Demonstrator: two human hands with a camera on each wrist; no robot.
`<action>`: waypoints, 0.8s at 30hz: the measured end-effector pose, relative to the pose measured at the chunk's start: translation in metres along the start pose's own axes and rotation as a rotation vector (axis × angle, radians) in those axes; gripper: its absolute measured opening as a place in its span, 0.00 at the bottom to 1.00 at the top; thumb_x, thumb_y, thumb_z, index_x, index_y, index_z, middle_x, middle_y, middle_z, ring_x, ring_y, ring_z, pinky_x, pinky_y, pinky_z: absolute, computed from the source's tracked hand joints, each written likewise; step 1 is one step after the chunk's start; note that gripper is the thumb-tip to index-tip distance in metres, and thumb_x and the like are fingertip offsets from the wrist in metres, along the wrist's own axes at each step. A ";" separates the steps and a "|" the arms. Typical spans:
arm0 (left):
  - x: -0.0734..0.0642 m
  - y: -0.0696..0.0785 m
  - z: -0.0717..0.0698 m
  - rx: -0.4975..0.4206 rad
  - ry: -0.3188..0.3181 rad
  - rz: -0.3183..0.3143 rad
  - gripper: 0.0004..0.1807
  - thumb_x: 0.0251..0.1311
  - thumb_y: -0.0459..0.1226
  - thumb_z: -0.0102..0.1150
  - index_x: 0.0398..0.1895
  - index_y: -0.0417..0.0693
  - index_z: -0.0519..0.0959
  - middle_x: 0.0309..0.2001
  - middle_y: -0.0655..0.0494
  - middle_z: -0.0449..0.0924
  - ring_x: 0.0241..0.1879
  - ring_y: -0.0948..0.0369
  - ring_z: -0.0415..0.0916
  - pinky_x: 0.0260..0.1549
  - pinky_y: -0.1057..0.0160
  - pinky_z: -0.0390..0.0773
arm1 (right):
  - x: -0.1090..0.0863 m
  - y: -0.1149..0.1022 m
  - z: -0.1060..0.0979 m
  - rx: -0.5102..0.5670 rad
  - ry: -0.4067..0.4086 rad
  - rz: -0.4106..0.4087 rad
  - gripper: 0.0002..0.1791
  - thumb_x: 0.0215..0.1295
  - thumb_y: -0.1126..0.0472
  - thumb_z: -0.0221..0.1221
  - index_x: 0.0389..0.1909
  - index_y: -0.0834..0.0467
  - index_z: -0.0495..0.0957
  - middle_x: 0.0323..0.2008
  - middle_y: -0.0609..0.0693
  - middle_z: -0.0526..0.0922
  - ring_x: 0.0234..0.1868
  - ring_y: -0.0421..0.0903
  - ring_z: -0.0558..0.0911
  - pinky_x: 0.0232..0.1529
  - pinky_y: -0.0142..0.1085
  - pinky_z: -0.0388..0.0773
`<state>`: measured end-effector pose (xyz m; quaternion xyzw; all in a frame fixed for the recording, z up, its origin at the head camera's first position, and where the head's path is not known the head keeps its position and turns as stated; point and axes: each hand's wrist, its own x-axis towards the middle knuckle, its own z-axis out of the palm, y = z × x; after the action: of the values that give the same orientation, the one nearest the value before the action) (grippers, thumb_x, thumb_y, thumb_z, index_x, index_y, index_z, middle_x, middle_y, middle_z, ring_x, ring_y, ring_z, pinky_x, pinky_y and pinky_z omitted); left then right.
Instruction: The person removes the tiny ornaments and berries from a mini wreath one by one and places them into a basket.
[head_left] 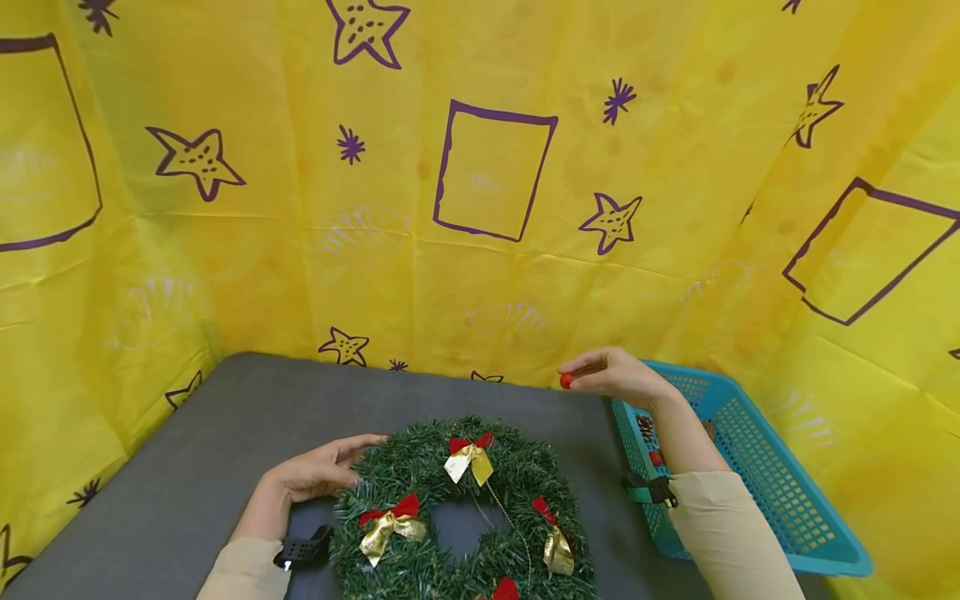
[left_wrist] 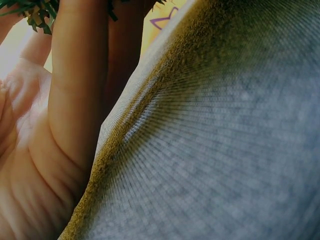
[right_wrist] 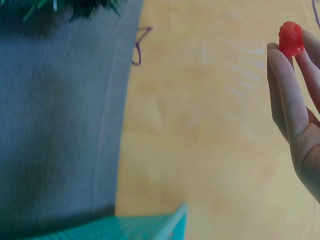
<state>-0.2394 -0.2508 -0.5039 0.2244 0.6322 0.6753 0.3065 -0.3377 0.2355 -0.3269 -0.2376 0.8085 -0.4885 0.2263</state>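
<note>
A green wreath [head_left: 408,492] with red and gold bows lies on the dark grey table. My left hand [head_left: 322,468] is at its upper left edge and holds it, thumb and fingers against the greenery. In the left wrist view the left hand [left_wrist: 70,110] fills the left side, and a sleeve covers much of the rest. With thumb and fingertips, my right hand [head_left: 618,377] pinches a small red berry [head_left: 566,381] above the table's back edge. Close up, the berry [right_wrist: 291,38] looks round and bumpy.
A blue-green plastic basket [head_left: 787,467] stands at the right under my right forearm. Inside are a pine cone [head_left: 645,427] and a red piece [head_left: 656,458]. A yellow patterned cloth [head_left: 390,275] hangs around the table [head_left: 247,417].
</note>
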 end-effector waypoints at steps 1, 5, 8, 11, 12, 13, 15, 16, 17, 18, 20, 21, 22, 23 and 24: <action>0.000 0.000 0.000 0.004 0.003 -0.002 0.37 0.67 0.31 0.52 0.78 0.54 0.54 0.77 0.32 0.16 0.74 0.35 0.12 0.37 0.69 0.73 | -0.003 0.001 -0.003 0.007 0.012 0.004 0.26 0.65 0.63 0.63 0.62 0.70 0.73 0.51 0.46 0.84 0.50 0.41 0.85 0.55 0.36 0.81; -0.001 0.000 0.001 0.008 0.012 -0.012 0.37 0.68 0.31 0.52 0.78 0.55 0.54 0.77 0.32 0.17 0.75 0.35 0.16 0.37 0.68 0.73 | -0.014 0.006 -0.016 0.031 0.050 0.010 0.27 0.67 0.64 0.61 0.64 0.72 0.70 0.49 0.43 0.83 0.49 0.39 0.84 0.54 0.34 0.81; -0.001 0.001 0.001 -0.001 0.007 -0.016 0.37 0.68 0.32 0.52 0.78 0.55 0.54 0.76 0.32 0.15 0.74 0.34 0.13 0.39 0.67 0.74 | -0.023 0.010 -0.025 0.050 0.074 0.008 0.27 0.68 0.65 0.60 0.64 0.73 0.69 0.48 0.41 0.82 0.49 0.38 0.84 0.52 0.31 0.81; -0.001 0.000 0.001 -0.005 0.000 -0.015 0.37 0.68 0.32 0.53 0.78 0.56 0.54 0.76 0.32 0.15 0.73 0.33 0.12 0.42 0.67 0.74 | -0.032 0.017 -0.035 0.061 0.091 -0.004 0.26 0.69 0.64 0.59 0.64 0.71 0.70 0.48 0.40 0.83 0.49 0.37 0.83 0.52 0.29 0.80; -0.001 0.000 0.000 -0.006 -0.006 -0.012 0.37 0.68 0.32 0.52 0.78 0.57 0.54 0.76 0.33 0.14 0.72 0.34 0.09 0.43 0.66 0.74 | -0.035 0.019 -0.038 0.068 0.098 -0.011 0.25 0.69 0.64 0.59 0.64 0.69 0.71 0.49 0.39 0.83 0.49 0.37 0.83 0.53 0.29 0.80; -0.001 0.000 0.000 -0.004 -0.010 -0.011 0.37 0.69 0.32 0.52 0.78 0.57 0.54 0.76 0.33 0.15 0.72 0.34 0.09 0.44 0.66 0.74 | -0.038 0.022 -0.041 0.075 0.106 -0.015 0.23 0.69 0.65 0.59 0.63 0.67 0.72 0.49 0.39 0.83 0.49 0.37 0.83 0.54 0.29 0.79; -0.001 -0.001 0.000 -0.004 -0.016 -0.009 0.36 0.69 0.32 0.52 0.78 0.59 0.54 0.76 0.33 0.14 0.72 0.34 0.09 0.45 0.67 0.74 | -0.045 0.028 -0.048 0.093 0.118 -0.024 0.22 0.69 0.66 0.58 0.63 0.66 0.73 0.50 0.37 0.83 0.50 0.36 0.84 0.54 0.28 0.79; 0.000 -0.002 0.000 -0.003 -0.018 -0.008 0.36 0.69 0.32 0.52 0.78 0.59 0.55 0.76 0.33 0.15 0.72 0.34 0.09 0.44 0.67 0.74 | -0.048 0.031 -0.051 0.102 0.131 -0.026 0.22 0.69 0.66 0.58 0.63 0.65 0.74 0.50 0.37 0.83 0.50 0.36 0.84 0.54 0.29 0.80; 0.000 -0.002 -0.001 -0.002 -0.020 -0.006 0.36 0.69 0.32 0.52 0.78 0.60 0.55 0.76 0.33 0.15 0.72 0.34 0.09 0.43 0.67 0.74 | -0.051 0.034 -0.054 0.106 0.139 -0.026 0.21 0.70 0.67 0.57 0.63 0.64 0.74 0.51 0.37 0.83 0.50 0.36 0.84 0.54 0.29 0.80; 0.000 -0.003 -0.001 -0.001 -0.021 -0.004 0.36 0.69 0.32 0.52 0.77 0.60 0.55 0.76 0.33 0.15 0.72 0.34 0.09 0.43 0.67 0.74 | -0.053 0.037 -0.056 0.115 0.154 -0.020 0.21 0.69 0.67 0.57 0.63 0.63 0.75 0.51 0.36 0.82 0.51 0.36 0.84 0.54 0.28 0.80; 0.000 -0.003 -0.001 -0.003 -0.021 -0.002 0.36 0.69 0.32 0.52 0.77 0.61 0.56 0.76 0.33 0.15 0.72 0.34 0.09 0.40 0.68 0.74 | -0.058 0.044 -0.060 0.116 0.173 -0.007 0.22 0.69 0.66 0.58 0.63 0.64 0.74 0.51 0.35 0.82 0.51 0.36 0.84 0.53 0.28 0.80; 0.001 -0.004 -0.001 -0.003 -0.019 -0.003 0.35 0.69 0.32 0.52 0.77 0.61 0.56 0.76 0.33 0.15 0.73 0.34 0.10 0.38 0.68 0.73 | -0.060 0.047 -0.062 0.110 0.178 -0.001 0.23 0.69 0.66 0.58 0.64 0.65 0.73 0.51 0.34 0.82 0.51 0.35 0.84 0.53 0.28 0.80; 0.001 -0.004 -0.001 -0.002 -0.018 0.000 0.36 0.69 0.32 0.52 0.77 0.61 0.56 0.76 0.32 0.15 0.73 0.34 0.10 0.38 0.68 0.73 | -0.062 0.051 -0.063 0.107 0.186 0.009 0.23 0.69 0.65 0.59 0.64 0.65 0.73 0.51 0.33 0.82 0.51 0.35 0.84 0.53 0.27 0.80; 0.001 -0.004 -0.001 0.000 -0.014 -0.002 0.35 0.68 0.32 0.52 0.77 0.62 0.57 0.76 0.32 0.15 0.73 0.34 0.12 0.36 0.69 0.72 | -0.063 0.054 -0.064 0.104 0.186 0.014 0.24 0.69 0.65 0.59 0.64 0.66 0.73 0.51 0.33 0.82 0.51 0.34 0.84 0.53 0.27 0.80; 0.001 -0.003 -0.001 0.001 -0.012 -0.001 0.35 0.68 0.32 0.52 0.77 0.62 0.57 0.76 0.31 0.15 0.73 0.33 0.13 0.38 0.69 0.73 | -0.064 0.057 -0.064 0.106 0.190 0.021 0.24 0.69 0.65 0.59 0.65 0.66 0.72 0.51 0.32 0.82 0.51 0.34 0.84 0.53 0.27 0.80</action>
<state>-0.2400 -0.2511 -0.5073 0.2281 0.6307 0.6735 0.3107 -0.3350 0.3413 -0.3424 -0.1695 0.8018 -0.5486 0.1658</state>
